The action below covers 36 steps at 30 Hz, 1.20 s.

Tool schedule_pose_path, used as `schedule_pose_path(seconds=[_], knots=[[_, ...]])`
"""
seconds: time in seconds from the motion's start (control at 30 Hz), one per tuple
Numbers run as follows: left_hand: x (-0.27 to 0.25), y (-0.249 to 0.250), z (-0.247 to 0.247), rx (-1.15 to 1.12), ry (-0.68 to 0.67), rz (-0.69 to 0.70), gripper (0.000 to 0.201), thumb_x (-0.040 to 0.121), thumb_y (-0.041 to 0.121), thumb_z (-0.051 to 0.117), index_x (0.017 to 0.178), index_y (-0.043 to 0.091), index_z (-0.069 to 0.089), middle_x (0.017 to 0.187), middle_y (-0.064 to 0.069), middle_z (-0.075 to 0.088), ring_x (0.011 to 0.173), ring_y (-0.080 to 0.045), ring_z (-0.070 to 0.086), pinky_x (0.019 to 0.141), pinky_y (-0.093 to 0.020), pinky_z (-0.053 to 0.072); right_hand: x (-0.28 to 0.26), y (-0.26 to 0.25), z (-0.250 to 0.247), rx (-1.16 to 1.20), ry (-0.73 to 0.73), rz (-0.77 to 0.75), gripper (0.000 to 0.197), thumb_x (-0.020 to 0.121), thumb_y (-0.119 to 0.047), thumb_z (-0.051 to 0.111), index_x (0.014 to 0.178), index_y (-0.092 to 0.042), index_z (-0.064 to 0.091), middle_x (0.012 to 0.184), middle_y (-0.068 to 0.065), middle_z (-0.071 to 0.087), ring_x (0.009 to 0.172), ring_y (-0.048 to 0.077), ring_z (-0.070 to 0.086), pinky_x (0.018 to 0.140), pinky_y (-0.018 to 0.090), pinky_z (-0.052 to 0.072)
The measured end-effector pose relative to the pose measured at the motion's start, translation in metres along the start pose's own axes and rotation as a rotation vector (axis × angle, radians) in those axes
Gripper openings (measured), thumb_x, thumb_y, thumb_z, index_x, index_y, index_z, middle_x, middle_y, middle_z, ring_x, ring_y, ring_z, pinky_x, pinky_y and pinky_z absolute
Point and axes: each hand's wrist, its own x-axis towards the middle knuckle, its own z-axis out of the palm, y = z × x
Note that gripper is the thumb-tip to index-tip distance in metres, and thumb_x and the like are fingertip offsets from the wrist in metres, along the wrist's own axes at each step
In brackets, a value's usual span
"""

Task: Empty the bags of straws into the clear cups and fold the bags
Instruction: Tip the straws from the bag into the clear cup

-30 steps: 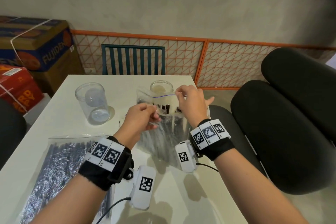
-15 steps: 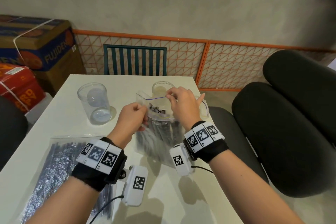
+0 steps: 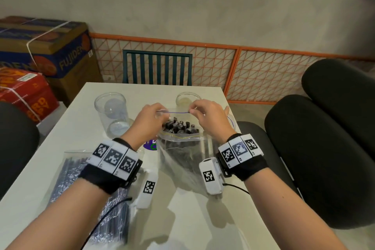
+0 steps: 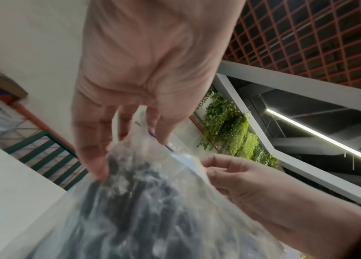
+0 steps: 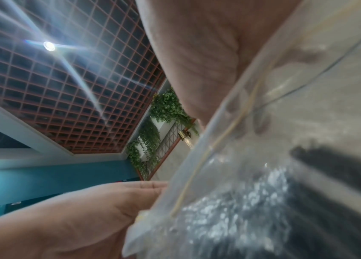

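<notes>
Two hands up at one bag's mouth. Left hand pinching the far lip of the bag near its left end, fingers curled over the plastic. Right hand pinching the same lip further right, thumb and fingertips closed on the blue zip line. Mouth pulled open between the two hands; near lip, with a yellow line, sagging below. Bag held upright over the table, lower end near the surface, contact not clear. Inside it, a bundle of dark straws standing on end, tips showing in the open mouth.

Just behind the right hand, a clear cup, mostly hidden, contents not clear. Further left, well apart from the bag, a second cup standing upright on the table. Near the front left, partly under the left forearm, a second bag lying flat, full of dark straws. Between the left wrist and the held bag, a small purple and green patch, too hidden to identify.

Beyond the table, a green slatted chair, an orange mesh barrier and, at far left, stacked cartons. On the right, black cushions.
</notes>
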Motion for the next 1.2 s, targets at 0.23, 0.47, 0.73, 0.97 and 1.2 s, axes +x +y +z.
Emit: schedule_pose_path(seconds=[0.23,0.47,0.73,0.97,1.2], knots=[[0.016,-0.012,0.009,-0.513,-0.056,-0.324,0.035,0.098,0.006,0.034,0.066,0.007,0.046,0.062,-0.008,0.048,0.048,-0.016,0.053,0.036,-0.022,0.049,-0.009,0.028,-0.030,-0.220,-0.040,0.188,0.018,0.096,-0.022,0.046,0.101,-0.022,0.063,0.112,0.004,0.056,0.111,0.025,0.049,0.096,0.050,0.039],[0.022,-0.021,0.023,-0.735,-0.360,-0.601,0.031,0.090,0.038,0.054,0.070,0.016,0.048,0.051,0.002,0.037,0.038,-0.011,0.041,0.049,-0.021,0.047,-0.015,0.054,-0.018,0.691,-0.176,0.516,0.028,0.098,-0.026,0.047,0.075,-0.013,0.060,0.053,-0.007,0.047,0.047,0.007,0.042,0.046,0.019,0.028],[0.022,-0.032,0.045,-0.977,-0.230,-0.685,0.032,0.093,0.023,0.046,0.062,0.020,0.043,0.057,0.005,0.038,0.043,-0.010,0.037,0.043,-0.019,0.044,-0.013,0.068,0.002,0.508,-0.155,0.707,0.037,0.093,-0.040,0.052,0.092,-0.004,0.057,0.076,0.007,0.052,0.065,0.019,0.050,0.062,0.031,0.037],[0.012,-0.023,0.050,-0.988,-0.136,-0.584,0.024,0.091,0.011,0.049,0.068,0.016,0.042,0.062,-0.005,0.037,0.057,-0.019,0.040,0.056,-0.029,0.048,-0.030,0.035,-0.026,0.126,-0.177,0.594,0.092,0.081,-0.072,0.040,0.139,-0.002,0.022,0.118,0.015,0.054,0.090,0.027,0.059,0.065,0.035,0.052],[-0.008,-0.019,0.050,-1.306,-0.236,-0.579,0.031,0.092,-0.010,0.030,0.073,0.014,0.033,0.068,-0.015,0.048,0.068,-0.028,0.058,0.061,-0.055,0.055,-0.051,0.030,-0.008,0.720,-0.192,0.635,0.047,0.091,0.002,0.048,0.130,-0.012,0.026,0.104,0.020,0.059,0.057,0.023,0.063,0.044,0.034,0.055]])
